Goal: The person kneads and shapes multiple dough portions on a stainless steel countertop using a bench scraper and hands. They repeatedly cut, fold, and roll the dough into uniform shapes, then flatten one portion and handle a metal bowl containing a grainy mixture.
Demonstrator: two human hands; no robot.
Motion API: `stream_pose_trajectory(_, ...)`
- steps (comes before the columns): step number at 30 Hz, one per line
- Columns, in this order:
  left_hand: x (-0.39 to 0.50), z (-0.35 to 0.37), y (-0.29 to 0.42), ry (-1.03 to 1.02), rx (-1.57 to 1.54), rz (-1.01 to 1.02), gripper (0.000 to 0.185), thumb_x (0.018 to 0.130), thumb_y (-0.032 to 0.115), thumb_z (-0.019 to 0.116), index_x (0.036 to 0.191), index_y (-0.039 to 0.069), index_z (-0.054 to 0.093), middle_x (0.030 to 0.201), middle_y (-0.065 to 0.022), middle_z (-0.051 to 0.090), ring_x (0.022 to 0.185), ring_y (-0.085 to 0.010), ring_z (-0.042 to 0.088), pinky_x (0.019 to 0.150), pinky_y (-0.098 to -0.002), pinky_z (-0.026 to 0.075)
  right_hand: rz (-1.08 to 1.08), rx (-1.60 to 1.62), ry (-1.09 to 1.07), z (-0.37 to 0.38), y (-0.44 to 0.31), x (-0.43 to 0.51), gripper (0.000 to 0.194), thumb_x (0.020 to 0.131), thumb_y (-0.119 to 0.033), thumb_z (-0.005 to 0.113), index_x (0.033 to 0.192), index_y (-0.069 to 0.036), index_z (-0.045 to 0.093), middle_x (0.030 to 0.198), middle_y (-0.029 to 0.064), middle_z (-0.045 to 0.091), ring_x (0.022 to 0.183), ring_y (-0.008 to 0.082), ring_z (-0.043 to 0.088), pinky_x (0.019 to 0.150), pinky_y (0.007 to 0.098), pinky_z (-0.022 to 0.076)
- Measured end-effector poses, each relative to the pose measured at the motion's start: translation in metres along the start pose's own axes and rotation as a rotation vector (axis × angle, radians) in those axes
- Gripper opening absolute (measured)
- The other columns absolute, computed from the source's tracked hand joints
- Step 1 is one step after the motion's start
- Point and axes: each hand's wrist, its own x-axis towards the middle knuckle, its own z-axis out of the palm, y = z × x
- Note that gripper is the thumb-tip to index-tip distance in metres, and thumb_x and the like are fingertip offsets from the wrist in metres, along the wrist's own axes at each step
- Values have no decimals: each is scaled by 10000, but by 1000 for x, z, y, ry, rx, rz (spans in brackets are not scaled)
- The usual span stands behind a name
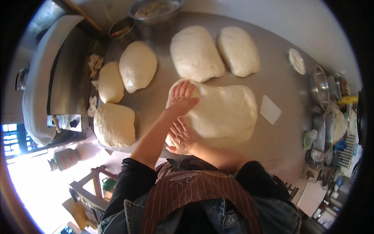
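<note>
A wide, flattened slab of dough (222, 112) lies on the metal work table (152, 117) in front of me. My left hand (183, 98) rests palm down on its upper left part, fingers spread and pointing away from me. Below it, my right hand (181, 137) presses on the slab's near left edge, its fingers apart. Neither hand grips anything. A white dough scraper (270, 109) lies just right of the slab. Beyond it sit a large dough piece (195, 54) and a smaller dough piece (239, 52), side by side.
Three dough pieces, one of them rough-edged (114, 125), sit at the left. A metal bowl (155, 11) and a metal pot (122, 29) stand at the back. A small dough disc (297, 61) and a steel basin (320, 87) are at the right, near the wall.
</note>
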Motion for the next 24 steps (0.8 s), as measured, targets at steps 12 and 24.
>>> stream_pose_trajectory(12, 17, 29, 67, -31, 87, 395, 699, 1019, 432, 503, 1525, -24, 344, 1633, -205, 263, 1529, -327, 222, 1243, -434, 182, 396, 125, 289, -25, 240, -90, 646, 983, -375, 512, 1532, -64, 372, 1614, 104, 342, 1503, 256, 291, 1248, 437, 159)
stream_pose_trajectory(24, 30, 4, 127, -63, 0, 283, 509, 931, 362, 661, 1343, 76, 577, 1486, -188, 488, 1386, -347, 457, 1106, -479, 424, 670, 253, 235, -33, 268, -82, 745, 979, -575, 480, 1541, -97, 376, 1632, 75, 321, 1545, 218, 186, 1262, 433, 99)
